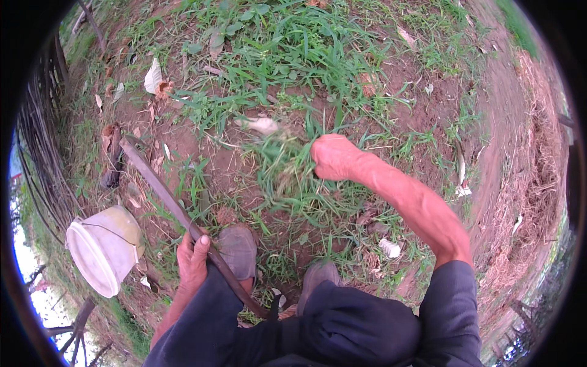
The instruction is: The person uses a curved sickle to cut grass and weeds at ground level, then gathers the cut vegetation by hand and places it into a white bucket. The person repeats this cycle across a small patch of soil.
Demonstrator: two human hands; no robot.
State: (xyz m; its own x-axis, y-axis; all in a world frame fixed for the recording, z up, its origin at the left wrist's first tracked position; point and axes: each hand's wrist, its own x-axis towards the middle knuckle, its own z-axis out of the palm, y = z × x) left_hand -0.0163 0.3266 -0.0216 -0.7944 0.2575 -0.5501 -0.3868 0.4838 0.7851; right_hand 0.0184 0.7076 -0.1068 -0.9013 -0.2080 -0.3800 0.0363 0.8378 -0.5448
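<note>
My right hand [336, 158] is closed on a bunch of cut or pulled grass [286, 167], over the ground in front of my feet. Its fingers are curled in, and the grass fans out to the left, slightly blurred. My left hand [195, 257], beside my left knee, grips a long wooden handle [160, 190] with the thumb along it. The handle slants from the upper left down between my shoes, where a dark curved piece [275, 306] shows at its lower end. Its full shape is hidden by my clothing.
A lidded whitish plastic bucket [105, 250] stands at the left. Behind it rises a fence of thin sticks [41, 137]. Green grass [298, 46] grows ahead on brown soil, with dry leaves [153, 76] scattered about. Dry straw [541, 183] lies along the right.
</note>
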